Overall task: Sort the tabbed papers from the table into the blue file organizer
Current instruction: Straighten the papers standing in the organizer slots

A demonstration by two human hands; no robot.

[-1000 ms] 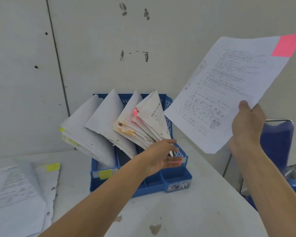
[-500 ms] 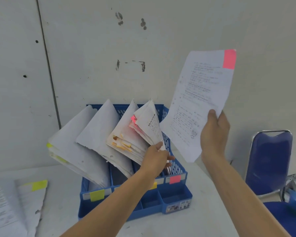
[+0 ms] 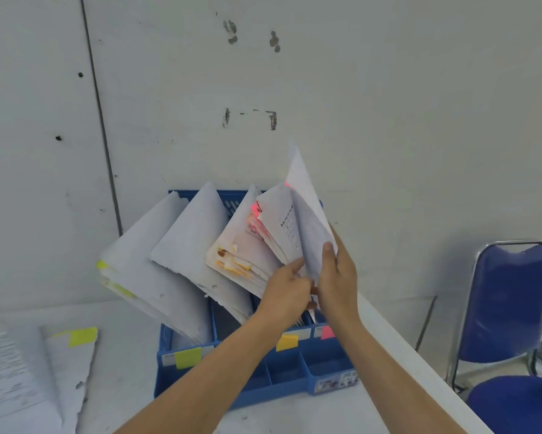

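Down from its raised place at the right, the sheet (image 3: 307, 220) had been brought edge-on to the rightmost slot of the organizer (image 3: 294, 386), as seen from the head. It was pinched near its lower edge by the right hand (image 3: 338, 277), thumb on the near face. The pink-tabbed stack (image 3: 272, 236) in that slot was gripped and tipped leftward by the left hand (image 3: 286, 288), so that a gap was opened.

By this showing, the sheet was best lowered straight into that gap, behind the pink label (image 3: 327, 332), and let go only once seated; a curled corner could be caught on the stack.

The organizer was set near the right edge of the table (image 3: 125, 371), with the wall (image 3: 357, 89) just behind and a chair (image 3: 510, 302) beyond. Free room was judged to lie upward and toward the papers (image 3: 28, 371) at the left.
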